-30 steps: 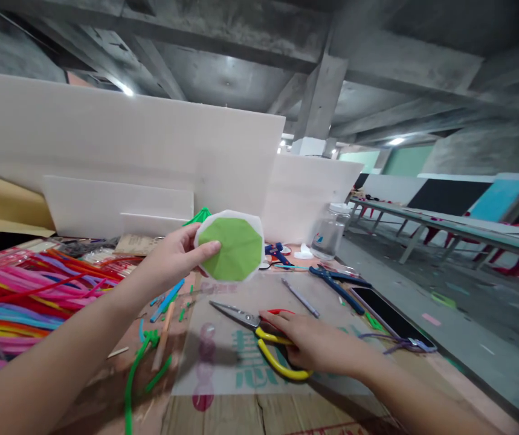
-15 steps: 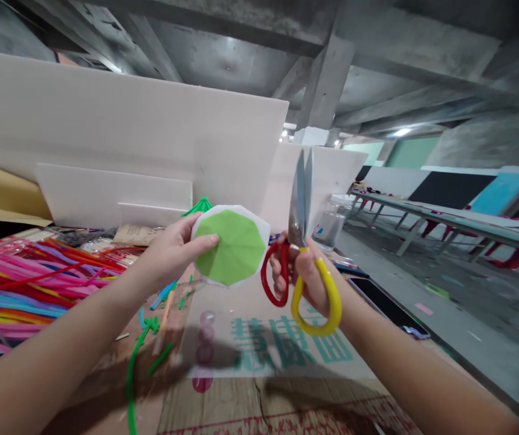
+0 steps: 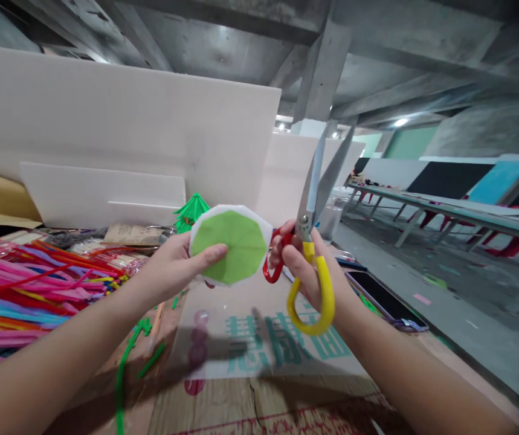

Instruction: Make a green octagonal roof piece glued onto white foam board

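My left hand (image 3: 175,266) pinches a round green paper disc (image 3: 229,244) with a white rim, held upright above the table. Right beside it, my right hand (image 3: 307,266) grips a pair of scissors (image 3: 311,241) with one red and one yellow handle. The blades point up and stand slightly apart, just right of the disc's edge. A small green pipe-cleaner tree (image 3: 190,211) stands behind the disc.
A heap of coloured pipe cleaners (image 3: 28,284) lies at the left. Flat cardboard with green print (image 3: 259,344) covers the table under my hands. A dark phone (image 3: 386,299) lies at the right edge. White foam boards (image 3: 127,139) stand at the back.
My right hand picked the scissors up off the cardboard, raised them blades-up next to the disc, and the blades have now parted. The left hand keeps holding the disc.
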Demonstrator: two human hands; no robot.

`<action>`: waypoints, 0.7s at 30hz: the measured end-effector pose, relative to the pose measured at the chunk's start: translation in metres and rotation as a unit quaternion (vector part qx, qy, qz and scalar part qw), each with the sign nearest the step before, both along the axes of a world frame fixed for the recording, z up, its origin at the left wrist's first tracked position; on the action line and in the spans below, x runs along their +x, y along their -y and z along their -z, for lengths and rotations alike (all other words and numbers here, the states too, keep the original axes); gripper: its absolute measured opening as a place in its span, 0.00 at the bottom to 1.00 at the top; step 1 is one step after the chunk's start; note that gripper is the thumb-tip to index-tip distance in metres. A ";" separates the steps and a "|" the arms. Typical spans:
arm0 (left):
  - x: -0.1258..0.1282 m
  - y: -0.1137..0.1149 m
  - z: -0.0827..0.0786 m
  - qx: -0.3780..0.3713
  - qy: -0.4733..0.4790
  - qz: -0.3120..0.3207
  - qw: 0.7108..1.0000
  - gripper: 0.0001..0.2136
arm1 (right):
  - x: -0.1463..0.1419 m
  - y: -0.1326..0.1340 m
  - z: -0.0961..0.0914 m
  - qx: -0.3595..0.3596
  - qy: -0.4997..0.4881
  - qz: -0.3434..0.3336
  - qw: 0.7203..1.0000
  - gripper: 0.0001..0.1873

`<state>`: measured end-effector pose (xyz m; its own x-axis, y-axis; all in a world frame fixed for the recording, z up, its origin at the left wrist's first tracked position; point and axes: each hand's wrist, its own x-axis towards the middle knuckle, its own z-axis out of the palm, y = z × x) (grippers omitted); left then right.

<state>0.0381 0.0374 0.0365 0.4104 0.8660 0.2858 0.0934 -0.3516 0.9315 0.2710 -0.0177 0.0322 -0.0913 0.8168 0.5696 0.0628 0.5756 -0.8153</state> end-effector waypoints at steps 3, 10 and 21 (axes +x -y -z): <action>-0.007 -0.006 -0.005 0.028 0.040 -0.075 0.996 0.20 | 0.012 -0.003 0.015 -0.033 0.067 -0.030 0.997 0.27; -0.006 -0.013 0.000 0.021 0.049 -0.077 0.996 0.19 | 0.009 -0.008 0.045 -0.093 0.098 -0.060 0.989 0.28; -0.003 -0.013 0.002 0.041 0.061 -0.080 0.994 0.20 | 0.003 -0.001 0.047 -0.101 0.086 -0.048 0.990 0.28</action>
<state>0.0351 0.0509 0.0347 0.2263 0.8892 0.3978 0.0427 -0.4170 0.9079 0.2742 -0.0164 -0.0151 -0.2548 0.8952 0.3658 0.1628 0.4126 -0.8963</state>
